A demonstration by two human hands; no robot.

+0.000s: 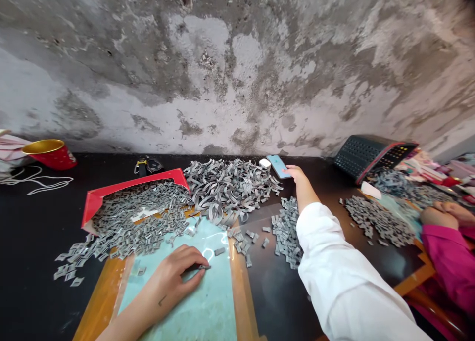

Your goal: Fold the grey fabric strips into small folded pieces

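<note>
My left hand (178, 271) rests on the light blue mat (208, 301), thumb and forefinger pinching a small grey buckle-like piece (205, 267). Close by on the mat lies another small grey piece (219, 251). My right hand (295, 173) reaches far forward, its outstretched fingertips touching the screen of a light blue phone (278, 166); its other fingers show poorly. Between and beyond the hands is a heap of grey bent strips (230, 185). Many small grey frame-like pieces (159, 217) spill from a red open box (87, 210), and a pile of grey pieces (287, 227) lies beneath my right forearm.
A red cup (52, 154) and a white cord (50, 180) are at the far left. A dark perforated basket (361, 158) lies tipped on its side at the right. Beyond another grey pile (378, 219) are a co-worker's hands (445, 215) and pink sleeve. A rough wall (237, 83) borders the table.
</note>
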